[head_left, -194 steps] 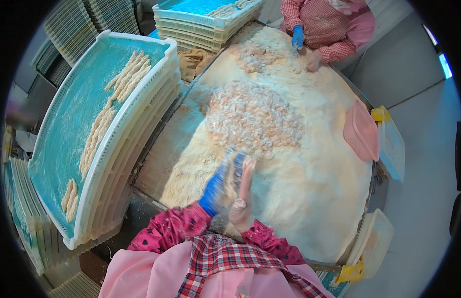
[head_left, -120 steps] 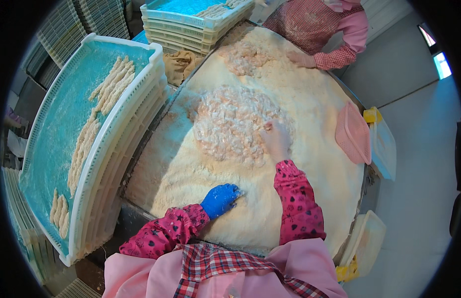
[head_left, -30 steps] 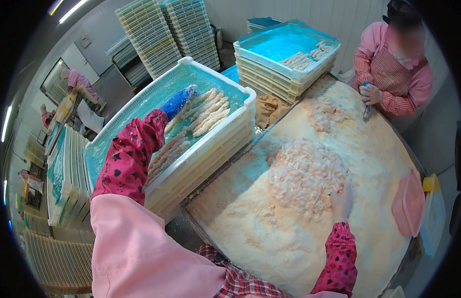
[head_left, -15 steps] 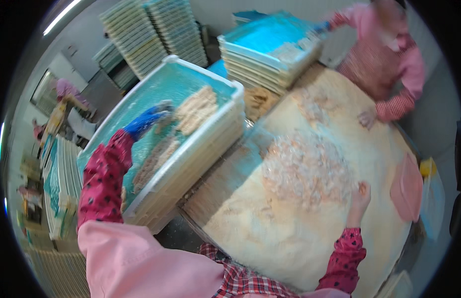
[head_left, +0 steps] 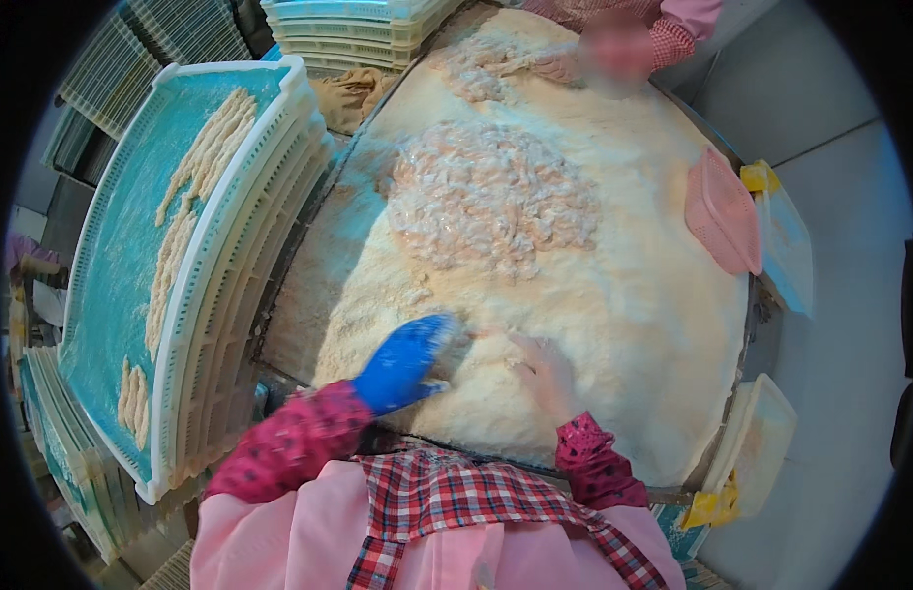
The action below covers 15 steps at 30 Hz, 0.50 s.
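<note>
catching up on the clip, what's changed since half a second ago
The blue-gloved left hand moved right and nearer, from the white plastic tray to the pale powder. The pink-sleeved right hand came left and nearer from beside the wet pinkish-white mound. Grip or release is unclear. The mound and pink perforated plastic basket stayed put.

The person's left forearm point(head_left: 294, 433) slants up and inward, the blue-gloved left hand point(head_left: 402, 364) with thumb point(head_left: 432, 387) apart from blurred fingers point(head_left: 434, 336). The right forearm point(head_left: 596, 462) angles leftward, the right hand point(head_left: 543, 372) near the left, fingers bent.
</note>
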Each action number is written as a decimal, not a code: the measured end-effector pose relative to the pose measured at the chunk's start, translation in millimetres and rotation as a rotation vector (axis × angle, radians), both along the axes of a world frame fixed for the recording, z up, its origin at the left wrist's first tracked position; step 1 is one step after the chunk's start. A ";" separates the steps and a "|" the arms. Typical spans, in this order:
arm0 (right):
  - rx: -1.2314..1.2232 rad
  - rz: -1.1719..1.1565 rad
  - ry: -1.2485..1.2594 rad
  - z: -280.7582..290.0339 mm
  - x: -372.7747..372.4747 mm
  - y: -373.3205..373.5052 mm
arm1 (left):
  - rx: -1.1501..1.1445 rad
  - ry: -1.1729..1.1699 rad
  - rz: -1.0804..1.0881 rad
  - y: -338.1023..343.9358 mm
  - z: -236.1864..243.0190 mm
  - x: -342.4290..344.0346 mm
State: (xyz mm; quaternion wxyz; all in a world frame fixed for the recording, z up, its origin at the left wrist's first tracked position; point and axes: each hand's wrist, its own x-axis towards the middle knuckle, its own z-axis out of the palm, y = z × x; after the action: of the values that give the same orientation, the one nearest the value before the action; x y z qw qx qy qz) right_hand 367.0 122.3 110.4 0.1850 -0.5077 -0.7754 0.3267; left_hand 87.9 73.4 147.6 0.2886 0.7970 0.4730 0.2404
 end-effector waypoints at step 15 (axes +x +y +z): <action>-0.106 -0.143 0.126 -5.9 16.5 -10.1 | -0.874 -1.212 0.545 35.8 -18.4 42.0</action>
State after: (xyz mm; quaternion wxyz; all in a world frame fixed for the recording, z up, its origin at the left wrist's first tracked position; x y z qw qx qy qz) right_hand 383.5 112.2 104.5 0.2293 -0.5492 -0.7057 0.3845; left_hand 129.9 109.1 129.1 0.7134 0.1981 0.4633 0.4870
